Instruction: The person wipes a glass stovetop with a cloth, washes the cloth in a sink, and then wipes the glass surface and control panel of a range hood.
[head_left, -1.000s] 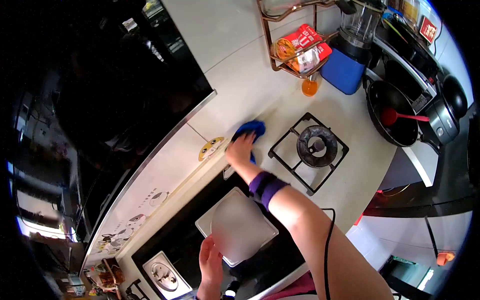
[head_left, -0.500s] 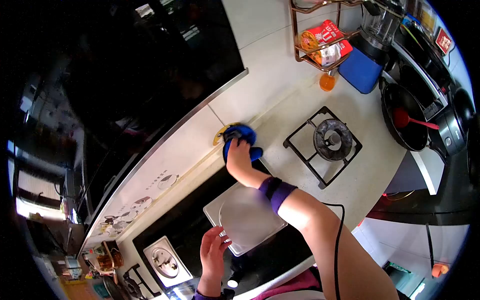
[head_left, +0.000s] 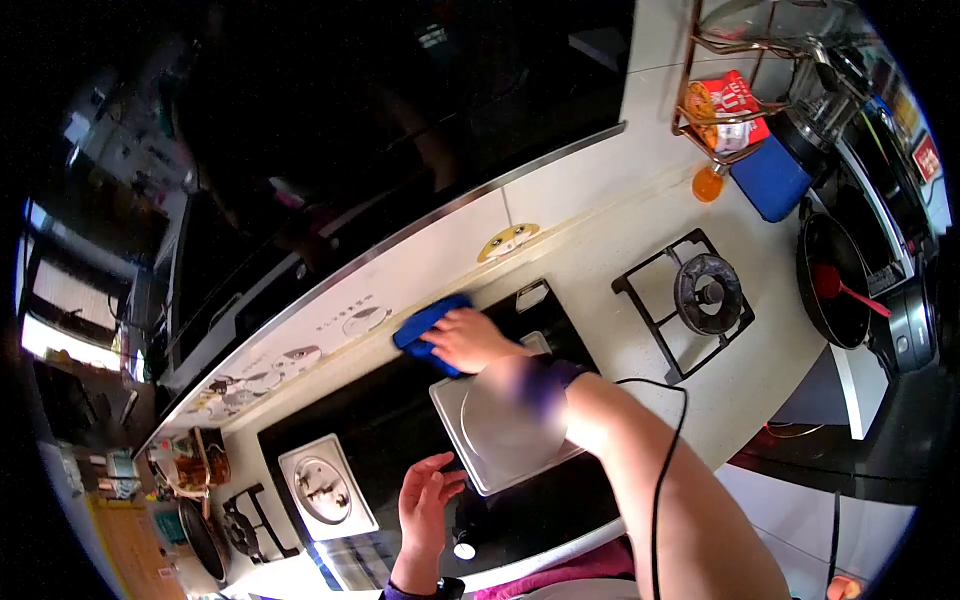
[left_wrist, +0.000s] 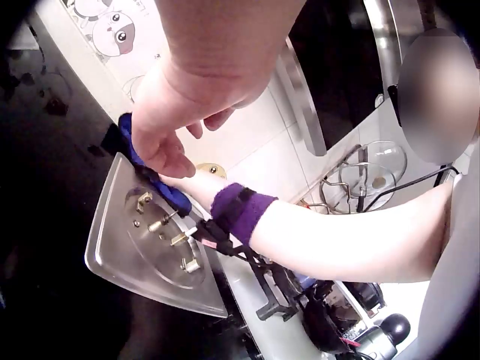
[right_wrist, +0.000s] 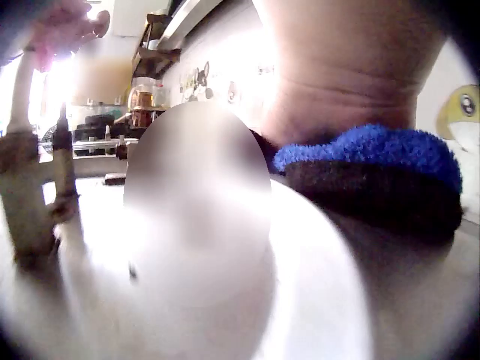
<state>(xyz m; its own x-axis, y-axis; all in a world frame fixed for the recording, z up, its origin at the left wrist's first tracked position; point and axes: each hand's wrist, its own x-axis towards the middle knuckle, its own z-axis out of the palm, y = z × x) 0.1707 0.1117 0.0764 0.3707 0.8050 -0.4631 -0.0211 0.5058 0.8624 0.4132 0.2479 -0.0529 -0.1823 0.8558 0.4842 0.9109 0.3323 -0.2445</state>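
Note:
My right hand (head_left: pixel 470 340) lies over a blue cloth (head_left: pixel 420 325), its fingers extended and pressing it against the back edge of the black cooktop, by the wall. In the right wrist view the cloth (right_wrist: pixel 382 150) shows fluffy blue with a dark underside. A square metal burner tray (head_left: pixel 480 470) is below my right wrist, partly blurred out; the left wrist view shows burner fittings in the tray (left_wrist: pixel 112 255). My left hand (head_left: pixel 425 500) hovers over the cooktop's front, left of the tray, with loosely bent fingers and nothing in them.
A second burner tray (head_left: pixel 365 520) is at the left. On the counter at the right sits a removed pot stand (head_left: pixel 660 330) with a burner ring. A black pan (head_left: pixel 845 310), a blue-based blender (head_left: pixel 770 180) and a wire rack (head_left: pixel 690 60) stand farther right. A dark cable (head_left: pixel 670 480) hangs beside my right arm.
My right hand and the blue cloth have moved left along the back edge, past the yellow wall sticker. My left hand stays in nearly the same place. The head view has turned.

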